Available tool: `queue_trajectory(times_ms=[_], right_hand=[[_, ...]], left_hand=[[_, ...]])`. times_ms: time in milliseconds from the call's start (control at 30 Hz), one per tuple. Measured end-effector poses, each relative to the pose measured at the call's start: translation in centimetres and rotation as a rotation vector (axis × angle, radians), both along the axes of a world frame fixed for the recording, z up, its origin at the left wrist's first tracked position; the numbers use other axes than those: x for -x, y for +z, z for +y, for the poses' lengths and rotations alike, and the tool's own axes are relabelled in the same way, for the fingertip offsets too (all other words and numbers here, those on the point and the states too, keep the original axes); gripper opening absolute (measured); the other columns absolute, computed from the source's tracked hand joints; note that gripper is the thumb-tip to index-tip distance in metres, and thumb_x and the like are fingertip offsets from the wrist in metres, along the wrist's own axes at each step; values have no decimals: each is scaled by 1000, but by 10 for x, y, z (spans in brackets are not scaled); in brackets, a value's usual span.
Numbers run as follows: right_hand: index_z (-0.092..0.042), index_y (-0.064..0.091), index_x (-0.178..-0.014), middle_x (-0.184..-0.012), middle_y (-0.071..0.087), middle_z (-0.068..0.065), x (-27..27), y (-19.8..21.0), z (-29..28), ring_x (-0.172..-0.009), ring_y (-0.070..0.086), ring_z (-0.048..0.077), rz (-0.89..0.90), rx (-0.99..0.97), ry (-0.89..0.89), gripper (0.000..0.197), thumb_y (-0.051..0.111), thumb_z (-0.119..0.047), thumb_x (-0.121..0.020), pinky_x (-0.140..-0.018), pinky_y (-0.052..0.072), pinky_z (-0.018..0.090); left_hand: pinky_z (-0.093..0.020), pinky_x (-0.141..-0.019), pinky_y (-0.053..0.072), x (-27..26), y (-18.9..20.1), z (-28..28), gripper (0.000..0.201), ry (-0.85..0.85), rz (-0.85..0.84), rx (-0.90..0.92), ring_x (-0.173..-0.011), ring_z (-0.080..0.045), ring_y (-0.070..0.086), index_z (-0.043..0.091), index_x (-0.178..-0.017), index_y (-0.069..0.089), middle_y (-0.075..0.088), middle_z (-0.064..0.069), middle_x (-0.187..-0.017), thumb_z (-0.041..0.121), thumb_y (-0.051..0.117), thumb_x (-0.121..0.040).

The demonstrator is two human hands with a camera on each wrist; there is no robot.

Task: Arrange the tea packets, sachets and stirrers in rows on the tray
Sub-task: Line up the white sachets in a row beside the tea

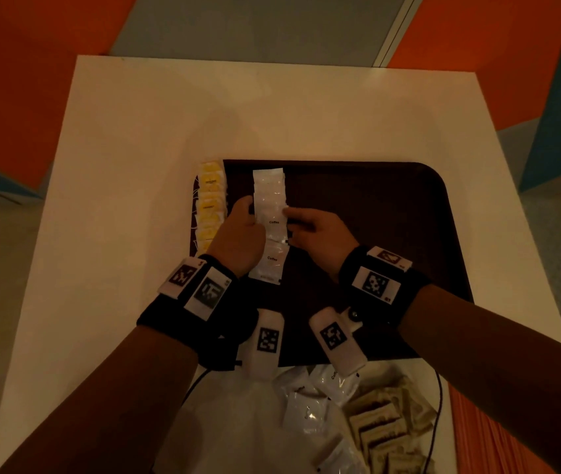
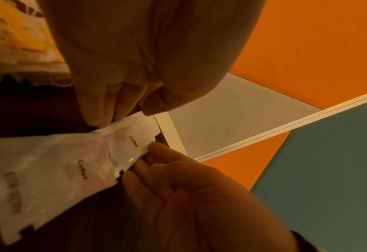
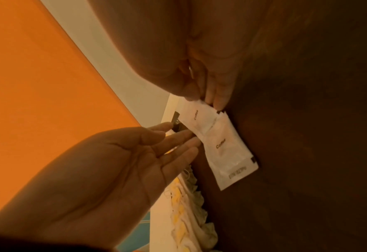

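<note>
A dark brown tray (image 1: 374,213) lies on a white table. Yellow tea packets (image 1: 210,203) form a row along its left edge. Beside them, white coffee sachets (image 1: 270,213) overlap in a second row. My left hand (image 1: 243,220) touches that row's left side with straight fingers (image 3: 178,136), palm open. My right hand (image 1: 306,224) presses its fingertips (image 2: 154,148) against the right side of the same row, near a sachet marked "Coffee" (image 2: 132,141). Neither hand holds a sachet. The nearest sachet (image 3: 227,153) lies flat on the tray.
Loose white sachets (image 1: 306,405) and tan sachets (image 1: 385,425) are heaped at the table's near edge. An orange ribbed bundle (image 1: 477,439) lies at the bottom right. A black cable (image 1: 438,405) runs past the heap. Orange and blue panels surround the table (image 1: 135,131).
</note>
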State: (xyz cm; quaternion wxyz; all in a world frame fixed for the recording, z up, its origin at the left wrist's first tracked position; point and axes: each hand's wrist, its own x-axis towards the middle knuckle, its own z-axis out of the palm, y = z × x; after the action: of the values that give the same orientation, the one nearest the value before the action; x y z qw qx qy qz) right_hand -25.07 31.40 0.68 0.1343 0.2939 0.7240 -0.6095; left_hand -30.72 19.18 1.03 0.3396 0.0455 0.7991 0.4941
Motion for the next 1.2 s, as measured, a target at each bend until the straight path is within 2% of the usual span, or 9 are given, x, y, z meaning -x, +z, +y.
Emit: queue_trajectory(times_ms=[100,300,433,600,733,833,1000,1100,1200], right_hand=[[-5,44,-134,-135,51,13,0,2,-3,-124,49,23,25,-3,-3,48,41,11,-88,-105,42,36],[-9,44,-134,-136,49,10,-6,0,2,-127,46,19,-15,-32,37,50,42,10,-88,-100,42,27],[-15,46,-133,-135,50,4,-17,3,2,-124,47,15,-29,-61,89,51,43,9,-88,-94,41,22],[-20,54,-126,-122,57,5,-33,3,0,-92,56,12,-115,-84,150,45,44,4,-89,-76,48,20],[-14,54,-126,-133,51,7,-42,2,-9,-119,50,15,-108,-6,130,45,44,8,-89,-92,41,19],[-7,55,-124,-135,50,7,-45,1,-15,-122,48,16,-49,4,88,43,45,12,-86,-101,38,21],[-3,57,-121,-133,52,8,-44,-1,-20,-116,51,13,-25,52,32,37,54,5,-86,-105,40,30],[-5,57,-121,-135,50,4,-41,-3,-16,-120,49,14,5,20,35,36,55,3,-86,-105,38,27],[-6,56,-123,-136,49,5,-38,-4,-14,-121,50,17,34,-9,22,39,57,3,-85,-107,40,35]], left_hand=[[-30,-81,49,0,2,0,48,49,-43,-94,-101,-20,57,9,-134,36,55,-5,-117,-6,34,-90],[-33,-81,41,-4,4,-2,45,34,-69,-54,-111,-33,53,11,-136,34,54,-12,-115,-2,35,-93],[-21,-80,39,-11,7,-6,47,4,-28,-23,-106,-20,47,9,-139,30,49,-7,-114,-4,35,-93],[-28,-85,37,-29,11,-14,47,-17,-30,-11,-100,-18,44,7,-137,31,46,4,-98,-6,36,-92],[-24,-86,37,-38,10,-16,51,20,-56,16,-107,-19,47,12,-142,24,47,-11,-130,0,37,-94],[-30,-96,38,-40,8,-17,59,72,-107,6,-126,-27,43,15,-146,15,37,-13,-143,0,38,-93],[-39,-100,41,-43,5,-17,60,129,-173,-42,-123,-33,47,12,-145,17,42,-16,-140,-5,37,-91],[-34,-95,43,-42,9,-17,50,72,-94,-11,-111,-20,51,11,-138,34,49,-5,-130,-4,38,-90],[-37,-100,43,-37,11,-14,42,5,-33,39,-110,-20,52,9,-130,47,53,-5,-127,-1,38,-90]])
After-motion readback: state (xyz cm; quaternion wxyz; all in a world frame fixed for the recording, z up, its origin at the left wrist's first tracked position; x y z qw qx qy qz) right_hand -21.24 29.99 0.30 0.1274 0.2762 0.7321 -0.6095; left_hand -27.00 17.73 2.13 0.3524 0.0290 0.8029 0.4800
